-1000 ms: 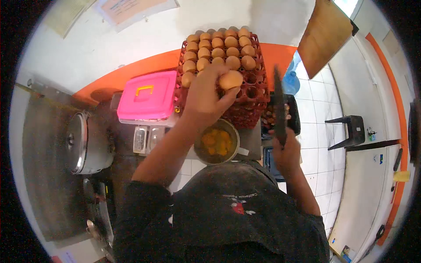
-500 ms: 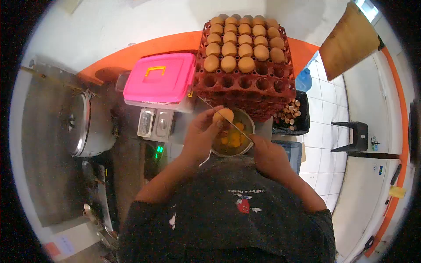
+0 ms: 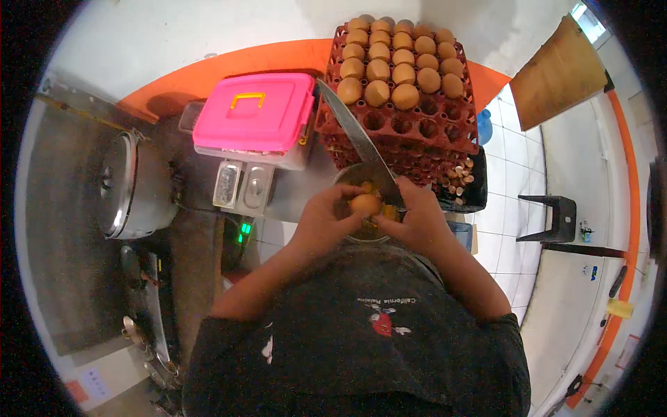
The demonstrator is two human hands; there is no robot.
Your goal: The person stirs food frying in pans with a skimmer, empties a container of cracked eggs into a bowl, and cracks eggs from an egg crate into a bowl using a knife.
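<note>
A brown egg (image 3: 365, 204) sits in the fingers of my left hand (image 3: 324, 221), above a round metal bowl (image 3: 345, 176). My right hand (image 3: 422, 217) grips a knife (image 3: 358, 133), its broad blade slanting up and to the left. The right thumb reaches toward the egg from the other side; whether it touches the shell, I cannot tell. Yellow yolks (image 3: 390, 213) show inside the bowl, partly covered by my hands. Just beyond stands a stack of red egg trays (image 3: 399, 125), with several brown eggs (image 3: 379, 69) on the top one.
A pink-lidded box (image 3: 253, 115) and small metal containers (image 3: 257, 187) stand left of the bowl. On the right, a black bin (image 3: 476, 194) holds broken eggshells (image 3: 458, 177). A large lidded pot (image 3: 142, 187) is at far left, a dark stool (image 3: 556, 219) at right.
The knife has swung from lying across the egg to pointing up and away, showing its flat side. My right hand has come closer to the egg and my left hand. The view has shifted slightly.
</note>
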